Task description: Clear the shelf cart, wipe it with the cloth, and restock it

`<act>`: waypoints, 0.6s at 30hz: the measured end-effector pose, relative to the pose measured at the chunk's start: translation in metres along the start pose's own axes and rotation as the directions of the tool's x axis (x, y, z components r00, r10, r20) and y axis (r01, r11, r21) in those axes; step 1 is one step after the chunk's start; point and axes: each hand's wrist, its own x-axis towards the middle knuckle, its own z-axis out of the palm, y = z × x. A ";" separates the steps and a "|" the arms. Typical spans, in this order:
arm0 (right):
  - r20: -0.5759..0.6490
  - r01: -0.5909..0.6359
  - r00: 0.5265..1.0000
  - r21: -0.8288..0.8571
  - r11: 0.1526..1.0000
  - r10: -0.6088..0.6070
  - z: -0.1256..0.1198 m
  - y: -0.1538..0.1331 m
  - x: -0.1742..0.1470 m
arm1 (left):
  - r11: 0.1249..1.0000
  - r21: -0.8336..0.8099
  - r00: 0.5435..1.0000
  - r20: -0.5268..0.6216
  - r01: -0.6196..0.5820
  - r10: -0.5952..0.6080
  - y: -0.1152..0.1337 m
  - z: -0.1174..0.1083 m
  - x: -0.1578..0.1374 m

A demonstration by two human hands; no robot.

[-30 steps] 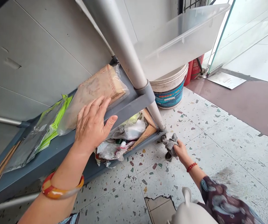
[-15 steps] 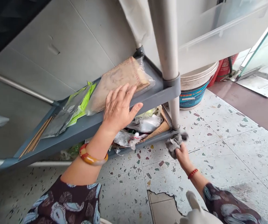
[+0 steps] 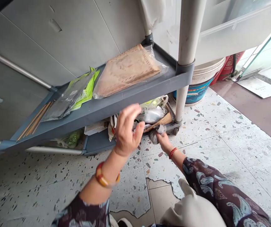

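My left hand, fingers apart and slightly curled, hangs in the air in front of the grey shelf rack with nothing in it. A grey cloth is gripped in my right hand at the front edge of the bottom shelf, near the corner post. On the upper shelf lie a clear bag of brown paper bags, green and grey plastic packets and several thin wooden sticks. The bottom shelf holds a cardboard box with plastic bags, partly hidden by my left hand.
A white and blue bucket stands behind the rack's post, with red fire extinguishers beyond it. A translucent plastic bin is at the upper right. The speckled floor covering has a torn edge near my knee.
My left hand has come off the bag of brown paper bags and moved down in front of the shelf. My right hand has moved left with the cloth along the bottom shelf's edge.
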 end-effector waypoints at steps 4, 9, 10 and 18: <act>0.243 -0.186 0.956 0.069 0.980 0.164 0.022 0.017 -0.053 | 0.848 -0.063 0.830 0.257 0.526 -0.495 -0.009 0.029 -0.125; 0.211 -0.343 0.925 0.114 0.932 0.314 -0.009 0.025 -0.067 | 0.531 0.173 0.312 0.645 0.829 -0.698 -0.025 0.068 -0.217; 0.156 -0.288 0.949 0.082 0.954 0.273 -0.021 0.025 -0.062 | 0.538 0.147 0.304 0.690 0.830 -0.657 -0.027 0.072 -0.222; -0.301 -0.038 0.950 -0.365 0.930 -0.079 -0.069 0.000 0.007 | 0.619 -0.023 0.351 0.840 0.785 -0.414 -0.069 0.059 -0.222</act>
